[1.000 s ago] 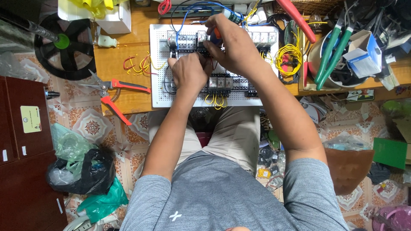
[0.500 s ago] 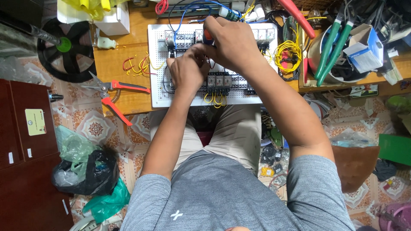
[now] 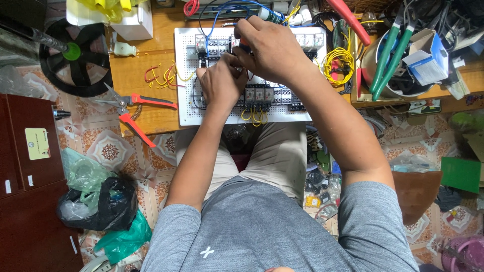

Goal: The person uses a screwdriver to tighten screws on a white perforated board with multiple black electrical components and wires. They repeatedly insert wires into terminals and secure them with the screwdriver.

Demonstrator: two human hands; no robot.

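A white perforated panel [image 3: 187,108] lies on a low wooden table [image 3: 136,90], carrying rows of small black and grey electrical modules [image 3: 262,94] linked by yellow, blue and black wires. My left hand [image 3: 220,84] rests on the panel's middle, fingers pinched at a module or wire. My right hand [image 3: 269,48] hovers just above and to the right, fist closed around a screwdriver whose green-tipped handle [image 3: 269,15] sticks out behind the knuckles. Its tip is hidden under my hands.
Red-handled pliers [image 3: 133,108] and cut red and yellow wire scraps [image 3: 161,75] lie left of the panel. A coil of yellow wire [image 3: 339,63], a bowl with green-handled tools [image 3: 388,60], a black fan [image 3: 73,55] and plastic bags [image 3: 98,201] surround the table.
The view has shifted slightly. Both hands stay over the panel's upper middle, my right hand having moved a little up toward the top row of modules.
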